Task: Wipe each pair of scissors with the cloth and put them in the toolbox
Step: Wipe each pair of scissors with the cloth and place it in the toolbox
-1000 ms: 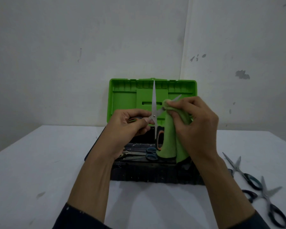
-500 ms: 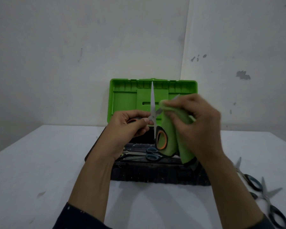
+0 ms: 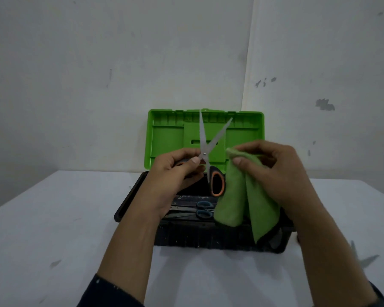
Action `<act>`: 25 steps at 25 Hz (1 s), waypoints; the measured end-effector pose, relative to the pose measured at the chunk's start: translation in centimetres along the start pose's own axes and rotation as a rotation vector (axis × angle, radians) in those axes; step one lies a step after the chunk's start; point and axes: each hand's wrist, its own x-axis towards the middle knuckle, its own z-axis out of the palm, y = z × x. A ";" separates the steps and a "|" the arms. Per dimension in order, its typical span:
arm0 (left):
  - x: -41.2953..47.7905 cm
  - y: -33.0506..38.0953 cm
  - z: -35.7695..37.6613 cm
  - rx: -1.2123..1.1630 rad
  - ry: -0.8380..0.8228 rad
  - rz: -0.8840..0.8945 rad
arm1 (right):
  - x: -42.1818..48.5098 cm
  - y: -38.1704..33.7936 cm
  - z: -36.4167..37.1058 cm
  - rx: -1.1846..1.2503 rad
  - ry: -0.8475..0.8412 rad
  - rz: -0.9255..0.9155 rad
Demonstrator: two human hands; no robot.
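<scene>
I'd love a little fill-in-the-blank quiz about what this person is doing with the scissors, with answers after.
1. The left hand holds scissors whose handles are black and ____.
2. Their blades are spread ____.
3. The right hand grips a ____ cloth.
4. A blue-handled pair already lies inside the ____.

Answers: orange; open; green; toolbox

Blue-handled scissors [image 3: 203, 210] lay in the toolbox [image 3: 129, 199]; its right side was hidden by hanging cloth [image 3: 244, 196], possibly free.
</scene>
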 end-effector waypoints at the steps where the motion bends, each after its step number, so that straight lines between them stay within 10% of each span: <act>1: 0.0 0.1 -0.1 -0.014 -0.018 0.004 | -0.1 -0.1 0.3 0.016 -0.091 0.022; 15: 0.2 -0.3 1.2 -0.078 -0.034 -0.003 | -0.5 0.0 3.1 0.172 -0.101 0.006; 25: 0.2 -1.8 0.7 0.083 -0.059 -0.035 | -3.1 -0.1 0.2 -0.171 -0.253 -0.126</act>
